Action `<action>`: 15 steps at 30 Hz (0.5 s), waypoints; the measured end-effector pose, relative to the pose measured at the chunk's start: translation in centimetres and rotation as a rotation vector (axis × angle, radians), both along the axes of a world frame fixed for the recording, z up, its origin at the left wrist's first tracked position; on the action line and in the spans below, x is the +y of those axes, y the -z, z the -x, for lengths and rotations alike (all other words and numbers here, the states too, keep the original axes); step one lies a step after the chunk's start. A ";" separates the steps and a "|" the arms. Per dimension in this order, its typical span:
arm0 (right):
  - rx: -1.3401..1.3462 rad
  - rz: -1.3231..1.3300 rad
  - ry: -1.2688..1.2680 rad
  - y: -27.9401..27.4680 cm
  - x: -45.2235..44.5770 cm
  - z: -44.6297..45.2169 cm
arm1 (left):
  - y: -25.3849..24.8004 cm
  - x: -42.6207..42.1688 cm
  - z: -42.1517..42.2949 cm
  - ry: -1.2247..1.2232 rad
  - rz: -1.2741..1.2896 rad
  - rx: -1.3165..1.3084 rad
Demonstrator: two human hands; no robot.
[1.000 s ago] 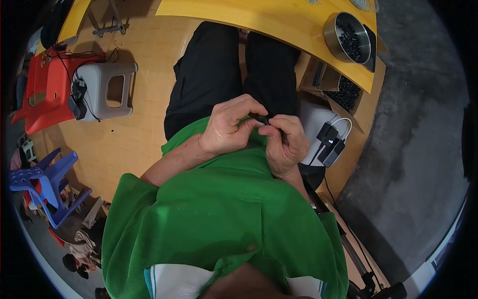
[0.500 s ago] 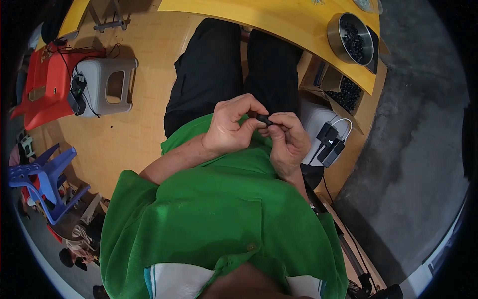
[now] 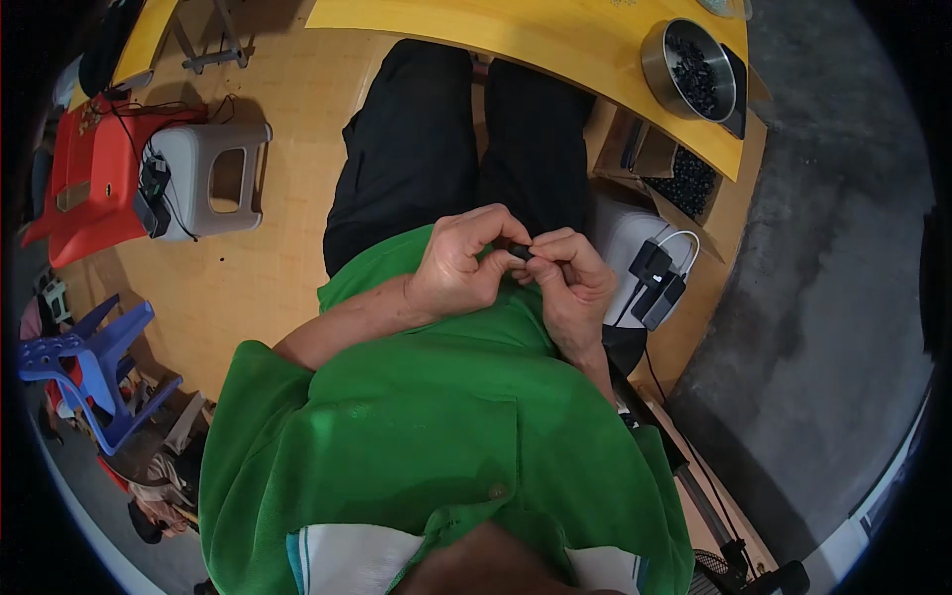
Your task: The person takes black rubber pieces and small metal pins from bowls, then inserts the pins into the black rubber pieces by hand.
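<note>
A small black piece (image 3: 521, 252) is pinched between my two hands, above my lap. My left hand (image 3: 461, 260) grips its left end between thumb and index finger, the other fingers curled. My right hand (image 3: 575, 283) has thumb and fingertips closed on its right end. The fingertips nearly meet and cover much of the piece, so its exact shape is hard to make out. At the upper right a steel bowl (image 3: 654, 74) holds many small black pieces (image 3: 694, 79).
The bowl stands on a yellow table (image 3: 555, 50). Below is an open box with black pieces (image 3: 686, 183). A pale stool (image 3: 620, 248) bears black devices and cables at right. Grey (image 3: 198, 169), red (image 3: 104, 188) and blue (image 3: 109, 367) stools stand left. A person (image 3: 159, 506) is partly visible lower left.
Both hands have moved slightly down in the view, still pinching the black piece. The right thumb and fingers have shifted around its end. The surroundings have shifted slightly with the camera.
</note>
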State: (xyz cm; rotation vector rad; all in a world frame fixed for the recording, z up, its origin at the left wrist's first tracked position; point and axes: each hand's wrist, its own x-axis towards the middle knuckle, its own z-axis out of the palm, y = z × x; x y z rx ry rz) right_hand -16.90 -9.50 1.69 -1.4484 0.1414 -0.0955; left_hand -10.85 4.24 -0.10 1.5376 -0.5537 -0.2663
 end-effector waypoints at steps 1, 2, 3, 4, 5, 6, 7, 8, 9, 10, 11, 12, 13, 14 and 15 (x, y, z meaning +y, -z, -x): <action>0.018 -0.021 0.011 -0.2 0.1 0.0 | -0.1 0.0 0.0 -0.005 -0.002 -0.010; 0.015 -0.019 0.015 -0.3 0.2 0.1 | -0.2 0.0 0.0 -0.010 -0.005 -0.020; 0.015 -0.059 0.028 -0.4 0.3 0.1 | -0.3 0.0 0.1 -0.008 -0.003 -0.024; 0.015 -0.098 0.041 -0.4 0.4 0.1 | -0.3 -0.1 0.1 -0.012 0.005 -0.029; 0.008 -0.096 0.043 -0.3 0.4 0.1 | -0.3 -0.1 0.1 -0.015 0.014 -0.036; 0.023 -0.131 0.044 0.0 0.4 0.2 | -0.3 -0.1 0.1 -0.013 0.018 -0.045; 0.033 -0.162 0.041 0.3 0.3 0.2 | -0.2 -0.1 0.1 -0.008 0.038 -0.033; 0.017 -0.156 0.040 0.3 0.3 0.1 | -0.2 -0.1 0.1 -0.002 0.058 -0.023; 0.081 -0.207 0.040 0.3 0.5 0.2 | -0.3 0.1 0.1 0.010 0.025 0.026; 0.144 -0.256 0.040 0.3 0.5 0.3 | -0.1 0.1 0.1 0.014 0.033 0.010; 0.169 -0.235 0.023 0.3 0.5 0.3 | 0.2 0.2 0.0 0.017 0.044 -0.038; 0.157 -0.228 0.030 0.4 0.4 0.2 | 0.4 0.2 -0.3 0.021 0.054 -0.083; 0.197 -0.234 -0.027 0.4 0.4 0.1 | 0.5 0.3 -0.6 0.039 0.085 -0.112; 0.238 -0.240 -0.085 0.5 0.3 0.0 | 0.6 0.2 -0.6 0.046 0.090 -0.121; 0.194 -0.128 -0.200 0.6 0.0 0.0 | 0.5 0.1 -0.5 0.016 0.089 -0.132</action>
